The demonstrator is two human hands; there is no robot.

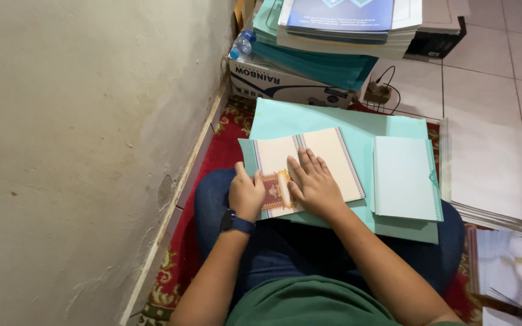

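A cream folded card (327,158) with patterned borders lies open on a stack of light teal sheets (357,124) across my lap. My left hand (246,194), a dark watch on its wrist, pinches the card's left part beside a red and gold patterned patch (275,191). My right hand (314,181) rests flat on the card's middle, fingers spread and pressing along the fold. To the right sits a neat pile of pale teal cards (404,178).
A plastered wall (92,139) rises close on the left. Ahead stand a cardboard box (285,81), a bottle (243,43) and stacked books and paper (345,24). White sheets (496,169) lie on the tiled floor at right. Red patterned carpet (225,133) is beneath.
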